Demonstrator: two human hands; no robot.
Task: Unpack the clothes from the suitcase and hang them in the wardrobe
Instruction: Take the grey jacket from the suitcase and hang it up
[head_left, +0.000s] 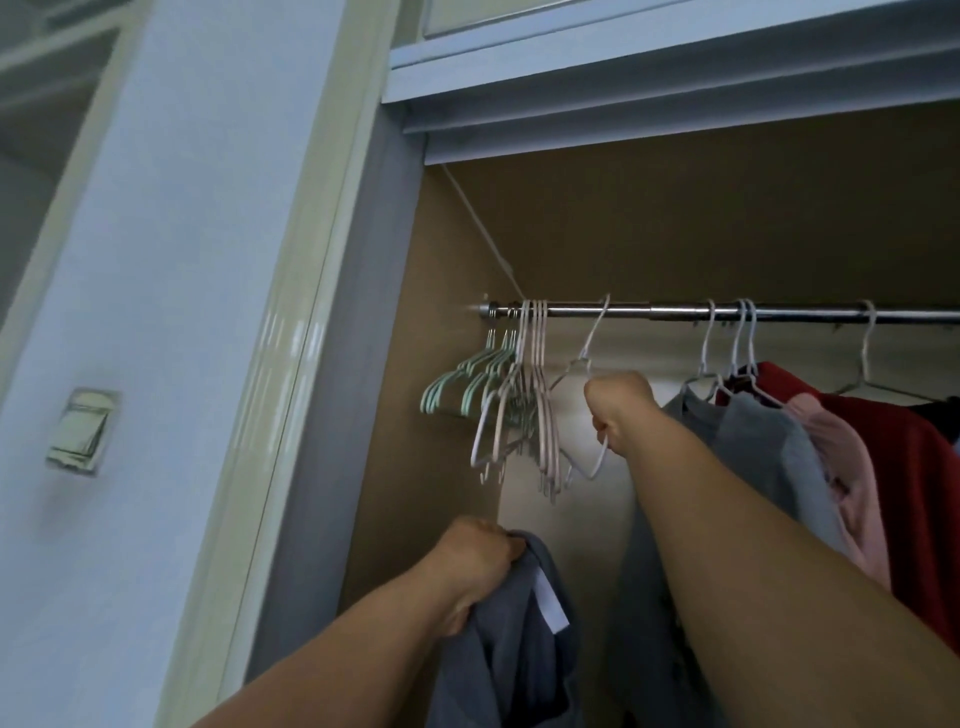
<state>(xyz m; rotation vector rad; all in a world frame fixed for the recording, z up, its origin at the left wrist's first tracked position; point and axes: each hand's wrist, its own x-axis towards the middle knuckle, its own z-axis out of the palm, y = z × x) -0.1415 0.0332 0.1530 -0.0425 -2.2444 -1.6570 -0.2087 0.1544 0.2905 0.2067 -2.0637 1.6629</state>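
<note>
Left hand: the left hand (482, 552), at 6 o'clock in the view, has its fingers curled tight round the top edge of a grey garment (511, 660).
Grey garment: it hangs down from that grip toward the bottom edge, in front of the open wardrobe; a white label (549, 601) shows on it just at 4 o'clock from the knuckles.
Right hand: the right hand (619, 406), at 1 o'clock from the left hand, is closed as a fist on a white hanger (592, 336).
White hanger: its hook is over the rail and it stands tilted; its lower loop shows below the fist.
Rail: the metal rail (652, 312) runs from 9 o'clock to 3 o'clock across the wardrobe, above both hands.
Empty hangers: mint-green hangers (467, 385) and pale hangers (537, 410) are bunched at the rail's 9 o'clock end, near the wardrobe's side wall.
Hung clothes: at 3 o'clock from the right hand a grey top (758, 436), a pink garment (844, 462) and a red garment (914, 447) hang side by side, touching.
Wall: a light switch (83, 431) sits at 9 o'clock, well apart from the wardrobe opening.
</note>
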